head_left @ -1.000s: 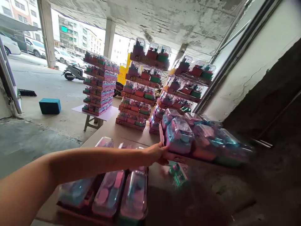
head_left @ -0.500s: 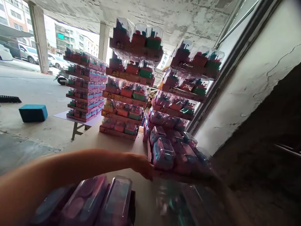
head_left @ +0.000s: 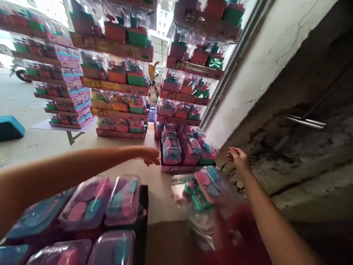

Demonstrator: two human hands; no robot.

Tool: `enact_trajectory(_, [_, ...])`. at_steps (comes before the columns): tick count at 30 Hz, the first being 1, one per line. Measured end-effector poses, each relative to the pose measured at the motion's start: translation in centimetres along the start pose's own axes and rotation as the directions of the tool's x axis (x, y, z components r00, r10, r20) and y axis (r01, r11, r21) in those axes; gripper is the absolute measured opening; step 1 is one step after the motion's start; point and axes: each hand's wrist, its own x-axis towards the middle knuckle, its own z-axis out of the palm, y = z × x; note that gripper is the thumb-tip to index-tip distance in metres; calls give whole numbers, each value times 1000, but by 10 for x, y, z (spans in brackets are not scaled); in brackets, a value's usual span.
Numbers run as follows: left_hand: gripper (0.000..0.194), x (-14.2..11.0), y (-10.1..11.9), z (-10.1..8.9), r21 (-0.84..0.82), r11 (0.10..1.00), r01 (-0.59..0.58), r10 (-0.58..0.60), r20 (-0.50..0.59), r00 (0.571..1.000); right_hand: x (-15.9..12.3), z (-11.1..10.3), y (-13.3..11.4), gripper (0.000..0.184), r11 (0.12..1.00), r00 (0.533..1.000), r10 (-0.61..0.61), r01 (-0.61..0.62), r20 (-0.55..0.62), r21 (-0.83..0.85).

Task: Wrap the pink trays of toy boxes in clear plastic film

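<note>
A low pink cardboard tray (head_left: 179,169) holds several clear-lidded plastic boxes (head_left: 172,150) with pink, blue and purple contents. At its left corner is my left hand (head_left: 151,156), fingers loosely bent and apart, fingertips close to the tray wall; I cannot tell if they touch it. My right hand (head_left: 238,159) hangs off the tray's right side beside the wall, fingers apart and holding nothing. Between my arms, in front of the tray, lies a green, pink and blue boxed set (head_left: 206,186) with crumpled clear plastic, partly blurred.
Tall stacks of filled trays stand behind: a middle stack (head_left: 117,86), a right stack (head_left: 184,95) and a left stack (head_left: 66,88). More lidded boxes (head_left: 85,206) fill a dark tray at the lower left. A rough wall (head_left: 248,66) bounds the right. A blue block (head_left: 11,128) sits far left.
My right hand has come into clear view, apart from the tray. My left hand shows at the tray's left corner, more loosely placed. The view has tipped downward and moved closer to the stacks.
</note>
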Motion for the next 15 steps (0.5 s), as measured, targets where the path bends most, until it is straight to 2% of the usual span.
enact_trajectory(3, [11,-31,20,-4,125,990,-64,69,-34,997,-67,-41,-11,26,991,995,-58,48,-82,-127])
enact_trajectory(5, [6,-51,35,10,214,963,-163,169,-11,986,-126,-54,-14,25,979,993,-108,98,-44,-178])
enact_trajectory(7, [4,-66,48,38,304,909,-284,276,69,959,-180,-50,-12,25,972,984,-134,153,119,-177])
enact_trajectory(9, [5,-74,60,75,352,859,-371,330,174,928,-217,-35,-5,25,966,928,-143,206,345,-154])
enact_trajectory(11, [10,-74,70,112,369,838,-402,331,241,912,-234,-19,2,32,960,867,-127,230,482,-160])
enact_trajectory(12, [14,-72,74,128,383,825,-415,336,257,906,-237,-12,6,32,957,850,-116,234,514,-172])
enact_trajectory(15, [23,-59,84,160,418,791,-446,370,252,894,-233,0,12,13,950,828,-98,243,553,-195])
